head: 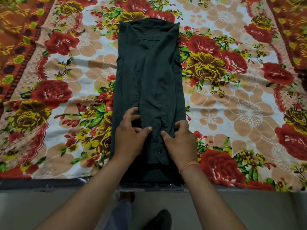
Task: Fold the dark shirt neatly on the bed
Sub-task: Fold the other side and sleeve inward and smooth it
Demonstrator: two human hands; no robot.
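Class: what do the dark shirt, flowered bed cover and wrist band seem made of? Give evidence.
The dark shirt: thin woven cloth, probably cotton or a blend, matt; it creases softly and carries a glossy, likely plastic button. The bed cover: printed woven fabric, matt, lying in shallow wrinkles. The wrist band: seemingly pale orange thread or cord; too small to confirm.

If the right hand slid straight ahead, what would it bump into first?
Probably just more of the shirt: the right hand points along its wrinkled middle, with nothing else lying on it.
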